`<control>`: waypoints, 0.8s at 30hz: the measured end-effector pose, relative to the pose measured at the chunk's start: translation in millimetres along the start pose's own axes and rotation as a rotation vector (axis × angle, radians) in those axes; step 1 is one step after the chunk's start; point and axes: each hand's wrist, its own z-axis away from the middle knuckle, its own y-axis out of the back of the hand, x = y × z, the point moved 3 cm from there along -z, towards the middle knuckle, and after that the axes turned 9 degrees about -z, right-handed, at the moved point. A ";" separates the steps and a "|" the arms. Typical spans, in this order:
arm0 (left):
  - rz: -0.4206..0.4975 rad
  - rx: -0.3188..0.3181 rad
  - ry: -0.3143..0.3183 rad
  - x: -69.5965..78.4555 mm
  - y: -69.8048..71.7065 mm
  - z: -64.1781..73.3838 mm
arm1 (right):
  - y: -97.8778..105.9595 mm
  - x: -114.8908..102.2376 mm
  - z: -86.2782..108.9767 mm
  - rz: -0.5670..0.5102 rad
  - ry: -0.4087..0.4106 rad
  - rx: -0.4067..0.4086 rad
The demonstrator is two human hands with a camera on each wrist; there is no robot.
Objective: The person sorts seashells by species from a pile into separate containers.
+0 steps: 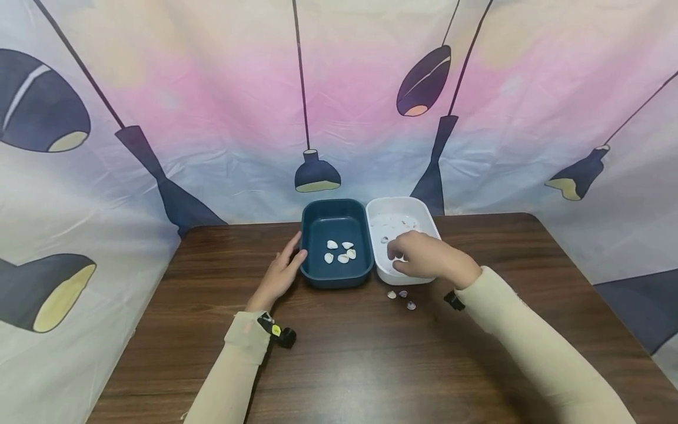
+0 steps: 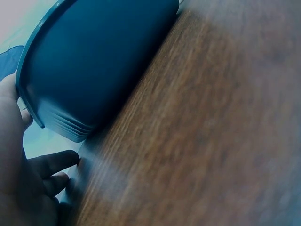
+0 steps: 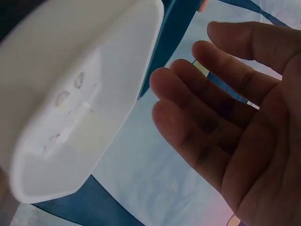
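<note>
My left hand (image 1: 277, 277) touches the left side of a dark teal tray (image 1: 337, 283), its fingers extended along the rim. In the left wrist view the teal tray's outer wall (image 2: 99, 66) fills the upper left. Several pale seashells (image 1: 343, 258) lie on the teal tray's floor. My right hand (image 1: 424, 254) hovers over the white tray (image 1: 399, 204), fingers loosely bent, nothing between them. The right wrist view shows the right hand (image 3: 235, 108) with a bare palm and spread thumb. Shells (image 3: 61, 98) lie inside the white tray, partly hidden by the hand in the head view.
Three small shells, one of them a purplish shell (image 1: 411, 305), lie on the dark wooden table (image 1: 349, 365) just in front of the white tray. The two trays stand side by side near the table's back edge. A patterned cloth (image 1: 238, 106) hangs behind.
</note>
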 end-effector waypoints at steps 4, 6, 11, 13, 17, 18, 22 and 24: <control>0.011 0.002 0.006 -1.6 0.7 0.9 | -9.3 -0.5 13.7 -0.026 0.005 0.022; 0.011 0.001 0.005 -0.9 0.2 -0.1 | -14.0 -0.1 21.1 -0.043 0.009 0.016; 0.002 -0.007 0.010 -1.0 -0.8 -0.4 | -28.3 -0.2 35.3 -0.089 0.027 -0.031; 0.006 -0.010 0.013 -1.5 -1.2 0.0 | -34.8 -0.5 38.0 -0.093 0.026 -0.049; 0.017 -0.008 0.011 -2.1 -1.6 0.0 | -47.9 -0.1 39.7 -0.065 0.021 -0.067; 0.016 -0.008 0.009 -2.3 -1.6 -0.3 | -50.8 -0.1 39.6 -0.048 0.023 -0.068; 0.007 -0.009 0.006 -1.7 -0.9 -0.4 | -60.9 2.8 40.4 -0.010 0.020 -0.070; 0.006 -0.010 0.011 -1.3 -0.8 -0.4 | -64.9 5.1 40.8 0.002 0.027 -0.062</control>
